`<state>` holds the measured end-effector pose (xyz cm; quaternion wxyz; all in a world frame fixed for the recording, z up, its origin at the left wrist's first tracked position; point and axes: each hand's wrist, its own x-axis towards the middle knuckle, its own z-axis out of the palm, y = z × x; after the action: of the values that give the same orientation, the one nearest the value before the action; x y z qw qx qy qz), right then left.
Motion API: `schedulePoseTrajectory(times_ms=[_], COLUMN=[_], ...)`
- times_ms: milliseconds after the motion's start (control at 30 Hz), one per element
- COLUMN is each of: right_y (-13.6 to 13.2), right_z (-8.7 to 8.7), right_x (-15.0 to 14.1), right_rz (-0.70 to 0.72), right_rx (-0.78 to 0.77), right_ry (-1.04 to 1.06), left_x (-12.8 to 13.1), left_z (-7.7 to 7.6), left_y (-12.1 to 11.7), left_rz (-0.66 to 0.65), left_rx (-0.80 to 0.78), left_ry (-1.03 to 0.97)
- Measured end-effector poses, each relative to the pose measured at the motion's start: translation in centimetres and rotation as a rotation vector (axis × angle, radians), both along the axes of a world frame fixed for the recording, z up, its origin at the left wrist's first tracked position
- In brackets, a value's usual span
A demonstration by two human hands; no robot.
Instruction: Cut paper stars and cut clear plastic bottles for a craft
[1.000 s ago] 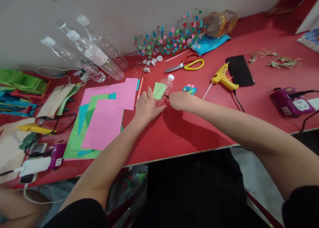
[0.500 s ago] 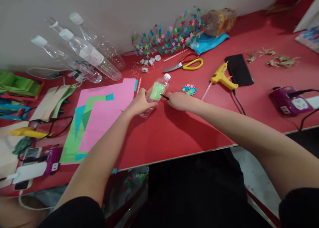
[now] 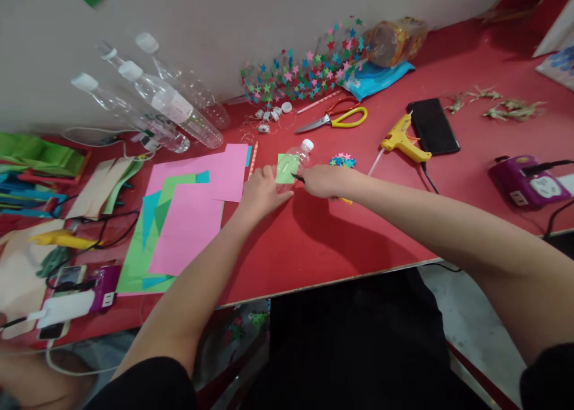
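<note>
A small clear plastic bottle (image 3: 299, 153) with a white cap lies on the red table (image 3: 314, 242), a light green paper piece (image 3: 285, 167) wrapped against it. My left hand (image 3: 261, 192) presses on the bottle's lower end and the paper, fingers closed around them. My right hand (image 3: 323, 180) is closed on a thin dark-tipped pen or tool (image 3: 296, 177) whose tip touches the green paper; a yellow end sticks out below the hand.
Pink, green and teal paper sheets (image 3: 183, 219) lie left. Several empty bottles (image 3: 165, 108) lean at the wall. Scissors (image 3: 334, 118), a yellow glue gun (image 3: 403, 141), a black phone (image 3: 433, 126), paper stars (image 3: 342, 160), a star-covered bottle (image 3: 305, 69) and a purple power strip (image 3: 527, 183) lie around.
The bottle was lifted and tilted half a second ago; now it lies lower on the table again, with my left hand flatter on it. My right hand keeps the tool at the green paper.
</note>
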<state>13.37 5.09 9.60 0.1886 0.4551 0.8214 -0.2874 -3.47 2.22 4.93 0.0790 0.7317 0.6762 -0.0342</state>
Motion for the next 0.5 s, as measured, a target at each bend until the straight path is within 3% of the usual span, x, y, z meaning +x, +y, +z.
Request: schedulePoseTrajectory(times_ms=[167, 300, 400, 500], right_y=[0.1, -0.8, -1.2, -1.2], right_z=[-2.6, -4.8, -5.0, -3.7], right_x=[0.1, -0.1, -0.3, -0.5], right_rz=[-0.064, -0.130, -0.135, -0.075], right_rx=[-0.025, 0.108, 0.183, 0.211], right_ry=[0.050, 0.079, 0.090, 0.105], left_x=[-1.8, -2.4, -2.4, -1.9], left_z=[-0.5, -0.4, 0.0, 0.3], left_y=[2.2, 2.9, 2.3, 1.0], left_rz=[0.023, 0.025, 0.042, 0.039], left_rx=[-0.125, -0.166, -0.108, 0.008], left_ry=[-0.162, -0.191, -0.142, -0.118])
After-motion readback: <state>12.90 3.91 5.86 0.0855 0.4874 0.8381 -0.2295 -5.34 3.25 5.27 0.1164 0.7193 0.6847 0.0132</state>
